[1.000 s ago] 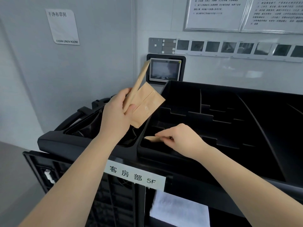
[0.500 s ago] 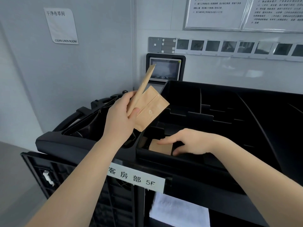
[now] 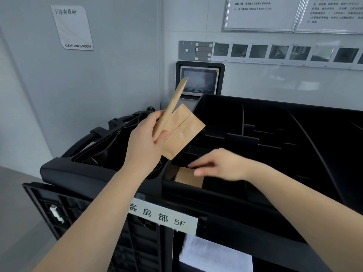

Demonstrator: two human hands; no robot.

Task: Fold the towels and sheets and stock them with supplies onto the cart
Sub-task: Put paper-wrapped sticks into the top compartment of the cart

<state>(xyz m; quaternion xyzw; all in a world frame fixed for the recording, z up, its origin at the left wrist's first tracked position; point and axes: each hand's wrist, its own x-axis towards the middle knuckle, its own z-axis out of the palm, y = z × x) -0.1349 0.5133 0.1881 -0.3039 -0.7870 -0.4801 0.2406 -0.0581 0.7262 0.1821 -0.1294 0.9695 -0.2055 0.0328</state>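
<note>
My left hand grips a bundle of brown paper packets, with one long thin packet sticking up out of it, above the black cart's top tray. One more brown packet lies flat in the tray's front left compartment. Over that packet hovers my right hand, fingers straight and spread, blurred by motion, holding nothing. A white folded towel shows on the cart's shelf below.
The tray has several divided compartments further back. A black bag holder sits at the cart's left end. A label marks the cart's front. A wall screen and framed notices hang behind.
My right hand let go of the packet it was pinching, which now lies flat in the front compartment, and the hand has lifted slightly. My left hand has stayed put with its bundle.
</note>
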